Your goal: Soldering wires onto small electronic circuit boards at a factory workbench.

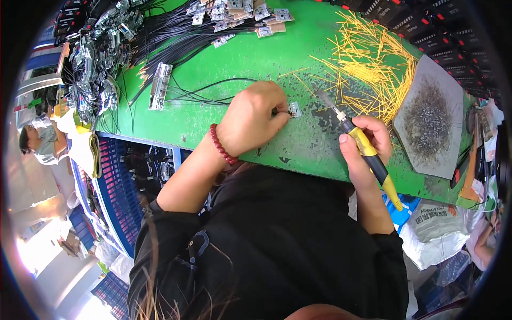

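My left hand (256, 114), with a red bead bracelet at its wrist, rests on the green table with fingers pinched together. Black wires (200, 100) run into its grip from a silver metal piece (159, 87) lying to the left. Just past the fingertips sits a small silvery board (295, 109); the exact pinch point is partly hidden. My right hand (370, 149) grips a yellow and black soldering iron (373, 158) like a pen. Its metal tip points up and left, above the tabletop and apart from the board.
Thin yellow sticks (368, 69) lie scattered at the far right. Beside them is a grey plate (429, 117) with a dark, speckled patch. Bundled black wires (176, 45) with small boards (234, 16) fill the far left, near piled metal parts (101, 64). Black parts (426, 32) line the far-right edge.
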Available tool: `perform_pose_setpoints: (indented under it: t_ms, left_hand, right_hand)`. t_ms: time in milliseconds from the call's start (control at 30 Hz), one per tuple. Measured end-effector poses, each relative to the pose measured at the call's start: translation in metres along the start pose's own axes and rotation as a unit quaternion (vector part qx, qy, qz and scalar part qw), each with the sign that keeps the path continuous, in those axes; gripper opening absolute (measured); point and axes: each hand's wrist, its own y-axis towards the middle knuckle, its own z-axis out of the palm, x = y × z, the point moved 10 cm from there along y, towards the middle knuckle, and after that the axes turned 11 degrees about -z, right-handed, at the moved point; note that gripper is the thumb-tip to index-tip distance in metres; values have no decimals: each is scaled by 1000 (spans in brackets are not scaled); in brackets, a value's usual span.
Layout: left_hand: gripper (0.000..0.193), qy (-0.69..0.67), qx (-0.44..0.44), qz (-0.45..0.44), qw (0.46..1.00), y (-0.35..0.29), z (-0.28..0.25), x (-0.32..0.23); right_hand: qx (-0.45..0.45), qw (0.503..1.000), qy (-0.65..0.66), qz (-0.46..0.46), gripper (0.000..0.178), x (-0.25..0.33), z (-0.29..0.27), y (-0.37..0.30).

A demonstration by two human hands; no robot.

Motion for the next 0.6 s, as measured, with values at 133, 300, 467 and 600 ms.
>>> perform_pose_setpoints:
  t_ms: [133,300,467,600]
  left_hand:
    - [9,-15,-5,13,1000,-2,-3,0]
    - [9,21,5,-3,1000,0,1,0]
    - [9,33,9,-6,999,2,2,0]
    - [8,31,6,-7,999,2,3,3]
  right_hand:
    - [25,999,-17,-13,29,1,4,1]
    - [12,1000,-10,1,24,-5,-4,0]
    - [11,999,-39,-10,20,-3,-3,6]
    - [30,999,-42,13,18,-8,4,7]
